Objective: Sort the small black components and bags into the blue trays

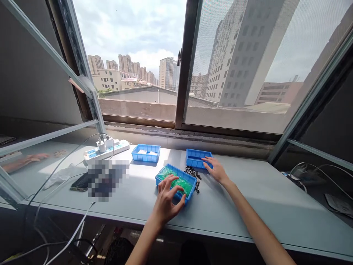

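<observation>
The desk (264, 184) offers its widest open room toward its right end; toward the left end, the power strip (118, 148) and cables restrict movement, and only a narrow strip separates the green-filled tray (182, 172) from the front edge. That tray sits slantwise near mid-length; the left rear tray (145, 158), containing white pieces, and the right rear tray (194, 162) stand near the rear edge. The left hand (165, 198) is spread and curved over the green-filled tray; the right hand (216, 170) is spread at the right rear tray's rim. Neither visibly grips a part. Handling appears to be at an early stage: green pieces (167, 172) remain trayed, dark parts (190, 170) lie loose beside them, and no finished item is distinguishable.
</observation>
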The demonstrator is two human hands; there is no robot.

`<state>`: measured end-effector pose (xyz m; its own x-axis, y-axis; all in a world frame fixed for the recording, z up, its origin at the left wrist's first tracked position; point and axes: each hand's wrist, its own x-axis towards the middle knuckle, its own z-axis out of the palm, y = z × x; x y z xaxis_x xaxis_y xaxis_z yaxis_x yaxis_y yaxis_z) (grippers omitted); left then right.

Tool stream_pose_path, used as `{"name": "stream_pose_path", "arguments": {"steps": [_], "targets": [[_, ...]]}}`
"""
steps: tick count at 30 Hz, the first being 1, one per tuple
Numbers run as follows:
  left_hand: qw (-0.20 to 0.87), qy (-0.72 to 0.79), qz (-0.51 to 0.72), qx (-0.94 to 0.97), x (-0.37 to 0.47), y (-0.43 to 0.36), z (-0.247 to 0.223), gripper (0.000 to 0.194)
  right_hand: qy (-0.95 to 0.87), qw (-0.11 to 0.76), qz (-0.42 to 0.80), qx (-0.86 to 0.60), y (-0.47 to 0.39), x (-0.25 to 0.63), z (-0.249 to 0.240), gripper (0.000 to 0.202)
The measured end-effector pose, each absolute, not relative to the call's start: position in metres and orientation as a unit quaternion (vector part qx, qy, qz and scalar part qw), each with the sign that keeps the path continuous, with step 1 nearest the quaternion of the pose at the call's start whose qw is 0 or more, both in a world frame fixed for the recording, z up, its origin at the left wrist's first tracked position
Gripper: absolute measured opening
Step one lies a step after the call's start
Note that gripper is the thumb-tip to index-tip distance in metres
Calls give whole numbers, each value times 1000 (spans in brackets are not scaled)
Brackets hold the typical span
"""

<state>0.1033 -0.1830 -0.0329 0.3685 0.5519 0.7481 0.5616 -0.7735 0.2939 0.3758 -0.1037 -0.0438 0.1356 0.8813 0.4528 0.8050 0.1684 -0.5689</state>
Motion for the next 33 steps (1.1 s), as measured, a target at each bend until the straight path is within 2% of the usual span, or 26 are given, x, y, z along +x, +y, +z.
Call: {"name": "stream_pose_path", "arguments": {"steps": [4,14,21,27,29,31,33], "targets": [[-2,-344,-457,-820,102,-183,-34,6,-712,345,87,-605,-103,372,-46,41],[-17,-319,-431,-844,102,-180,-34,10,-697,342,70,-626,-91,374,-46,33],[-11,-323,-422,-847,103,-179,-39,23,-678,325,75,-655,-84,375,-45,29],[-4,-309,-395,-865,106,-176,-47,16,-673,305,90,-667,-90,375,-25,22],[-10,-297,-390,-871,108,-176,-49,15,-665,321,77,-670,-103,371,-17,23],[-14,-286,-384,-878,110,-176,-51,15,-617,406,63,-671,-126,361,-13,35],[-12,-275,-381,-883,112,-176,-52,14,-571,489,130,-646,-157,343,-17,46]]}}
